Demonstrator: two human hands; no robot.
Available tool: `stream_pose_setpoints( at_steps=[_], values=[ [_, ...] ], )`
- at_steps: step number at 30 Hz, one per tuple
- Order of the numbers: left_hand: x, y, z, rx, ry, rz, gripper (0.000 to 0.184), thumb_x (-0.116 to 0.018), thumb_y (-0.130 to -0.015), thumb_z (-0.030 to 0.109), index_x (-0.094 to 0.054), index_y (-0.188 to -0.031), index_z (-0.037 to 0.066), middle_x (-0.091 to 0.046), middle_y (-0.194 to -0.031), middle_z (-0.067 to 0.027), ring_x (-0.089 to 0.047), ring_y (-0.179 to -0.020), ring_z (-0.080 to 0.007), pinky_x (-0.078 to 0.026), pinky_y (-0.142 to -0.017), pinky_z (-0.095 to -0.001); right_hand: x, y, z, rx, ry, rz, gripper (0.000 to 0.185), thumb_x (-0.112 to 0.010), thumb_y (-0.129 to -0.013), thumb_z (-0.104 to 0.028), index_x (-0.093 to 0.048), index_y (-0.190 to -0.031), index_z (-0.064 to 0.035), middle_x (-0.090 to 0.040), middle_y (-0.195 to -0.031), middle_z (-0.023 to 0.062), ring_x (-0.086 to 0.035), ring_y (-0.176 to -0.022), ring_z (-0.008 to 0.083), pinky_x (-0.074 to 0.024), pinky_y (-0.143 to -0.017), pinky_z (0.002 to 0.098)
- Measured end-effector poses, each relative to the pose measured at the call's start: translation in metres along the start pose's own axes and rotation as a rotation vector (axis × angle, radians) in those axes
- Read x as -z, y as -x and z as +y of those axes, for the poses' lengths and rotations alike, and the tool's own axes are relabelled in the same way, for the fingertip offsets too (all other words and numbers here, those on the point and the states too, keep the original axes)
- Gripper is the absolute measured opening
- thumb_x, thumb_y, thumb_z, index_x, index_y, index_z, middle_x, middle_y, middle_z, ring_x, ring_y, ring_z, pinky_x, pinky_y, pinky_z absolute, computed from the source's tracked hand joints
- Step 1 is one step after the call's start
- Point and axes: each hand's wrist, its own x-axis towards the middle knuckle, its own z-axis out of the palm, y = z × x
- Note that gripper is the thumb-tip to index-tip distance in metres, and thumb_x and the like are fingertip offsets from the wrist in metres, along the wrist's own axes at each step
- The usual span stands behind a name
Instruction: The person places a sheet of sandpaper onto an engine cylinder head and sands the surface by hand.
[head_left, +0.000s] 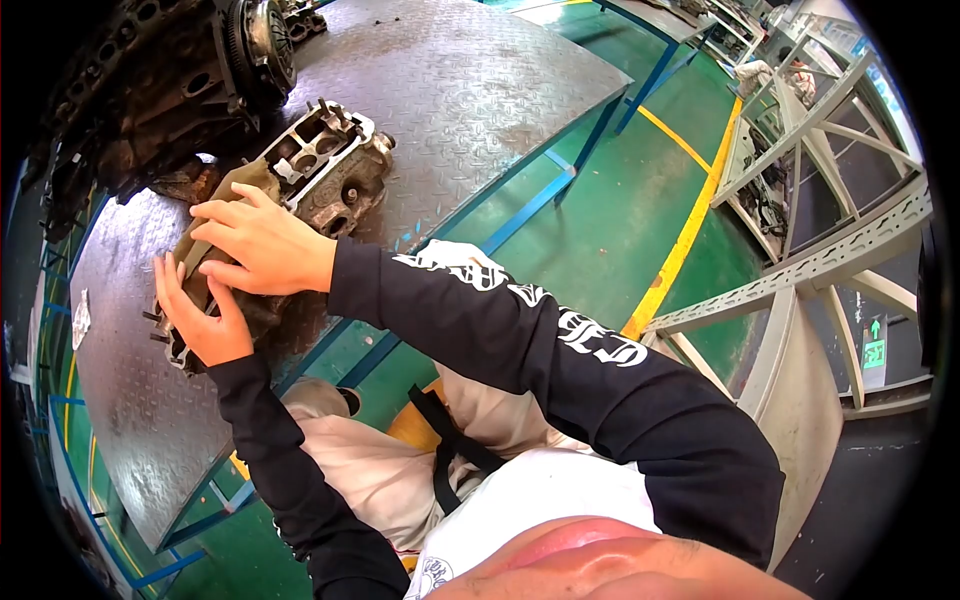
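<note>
An engine cylinder head (345, 190) lies on the metal table, its bare far end showing open chambers and studs. Over its middle lies a limp brownish sheet (262, 180); I cannot tell whether it is cloth or paper. My right hand (265, 240) rests across this sheet, its fingers stretched toward the left. Close beside it, my left hand (207, 322) lies over the near end of the head with fingers extended and thumb apart. The two hands almost meet, and they hide much of the head and part of the sheet.
A large dark engine block (160, 110) with a round flywheel-like part stands at the upper left. The textured steel table (460, 90) has a blue frame. White metal racking (790, 300) rises at right. Another person (770, 80) is in the far background.
</note>
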Motion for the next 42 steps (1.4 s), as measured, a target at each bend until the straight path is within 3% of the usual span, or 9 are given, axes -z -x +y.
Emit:
stream_pose_setpoints(
  at_steps=[3,6,13,22,24,31,36,38,42],
  values=[
    [0.005,-0.003,0.002,-0.116,-0.225,0.017,0.046,-0.062,-0.097,0.013,-0.051,-0.140,-0.001,-0.051,-0.145,-0.0188,-0.057,-0.127,-0.0336,-0.045,-0.107,-0.0431,0.002,-0.002,-0.002,0.056,0.018,0.003,0.041,-0.067,-0.091,-0.032,-0.063,-0.119,-0.0025,-0.059,-0.132,0.0163,-0.055,-0.122,0.0336,-0.0354,-0.112,0.0521],
    [0.006,-0.002,0.004,0.011,-0.092,0.037,0.045,-0.061,-0.097,0.012,-0.052,-0.139,-0.001,-0.052,-0.144,-0.0185,-0.058,-0.124,-0.0330,-0.046,-0.106,-0.0437,0.001,-0.004,-0.001,0.082,0.066,0.125,0.039,-0.067,-0.089,-0.033,-0.066,-0.111,-0.0009,-0.061,-0.126,0.0171,-0.058,-0.113,0.0315,-0.0357,-0.110,0.0491],
    [0.008,-0.003,-0.005,-0.105,-0.255,0.056,0.046,-0.061,-0.096,0.014,-0.054,-0.139,0.000,-0.055,-0.140,-0.0190,-0.059,-0.122,-0.0357,-0.043,-0.107,-0.0467,0.006,-0.004,0.000,0.021,0.054,0.164,0.035,-0.068,-0.088,-0.029,-0.066,-0.110,-0.0009,-0.061,-0.126,0.0183,-0.058,-0.115,0.0332,-0.0369,-0.109,0.0481],
    [0.006,-0.001,-0.006,0.021,-0.184,0.025,0.050,-0.061,-0.095,0.015,-0.053,-0.143,0.003,-0.061,-0.135,-0.0173,-0.061,-0.116,-0.0327,-0.042,-0.105,-0.0464,0.004,-0.003,0.002,-0.004,0.050,0.109,0.035,-0.069,-0.088,-0.027,-0.065,-0.113,-0.0024,-0.063,-0.123,0.0165,-0.058,-0.113,0.0345,-0.0377,-0.109,0.0495],
    [0.007,-0.002,-0.008,-0.081,-0.318,0.058,0.048,-0.060,-0.096,0.017,-0.054,-0.141,0.004,-0.062,-0.133,-0.0153,-0.061,-0.115,-0.0331,-0.040,-0.106,-0.0468,0.005,-0.004,0.002,0.010,0.077,0.149,0.036,-0.069,-0.089,-0.029,-0.065,-0.113,-0.0023,-0.064,-0.120,0.0160,-0.059,-0.112,0.0339,-0.0373,-0.110,0.0493],
    [0.011,-0.001,-0.013,0.073,-0.286,-0.006,0.044,-0.060,-0.096,0.020,-0.057,-0.138,0.005,-0.067,-0.128,-0.0124,-0.061,-0.116,-0.0331,-0.039,-0.108,-0.0462,0.001,-0.001,0.008,-0.073,0.102,0.035,0.038,-0.069,-0.088,-0.033,-0.066,-0.108,-0.0012,-0.065,-0.112,0.0144,-0.057,-0.111,0.0324,-0.0340,-0.111,0.0516],
    [0.011,0.001,-0.023,-0.091,-0.450,0.025,0.037,-0.060,-0.097,0.022,-0.064,-0.130,0.005,-0.067,-0.130,-0.0117,-0.059,-0.122,-0.0311,-0.039,-0.108,-0.0469,0.004,-0.002,0.005,-0.012,0.140,0.134,0.037,-0.068,-0.090,-0.031,-0.065,-0.111,-0.0002,-0.064,-0.112,0.0152,-0.056,-0.113,0.0335,-0.0357,-0.110,0.0505],
    [0.010,0.003,-0.031,-0.107,-0.459,0.004,0.036,-0.060,-0.097,0.023,-0.065,-0.128,0.005,-0.066,-0.130,-0.0117,-0.058,-0.123,-0.0312,-0.040,-0.108,-0.0467,0.004,0.002,0.007,-0.056,0.230,0.024,0.036,-0.068,-0.089,-0.030,-0.065,-0.107,0.0009,-0.062,-0.117,0.0170,-0.054,-0.118,0.0348,-0.0357,-0.110,0.0505],
    [0.008,0.003,-0.025,-0.065,-0.411,0.013,0.034,-0.060,-0.097,0.023,-0.066,-0.126,0.005,-0.066,-0.131,-0.0118,-0.058,-0.125,-0.0315,-0.040,-0.108,-0.0462,0.001,-0.001,0.007,-0.013,0.225,0.097,0.034,-0.069,-0.089,-0.030,-0.066,-0.102,0.0017,-0.060,-0.120,0.0181,-0.052,-0.121,0.0358,-0.0356,-0.110,0.0501]
  ],
)
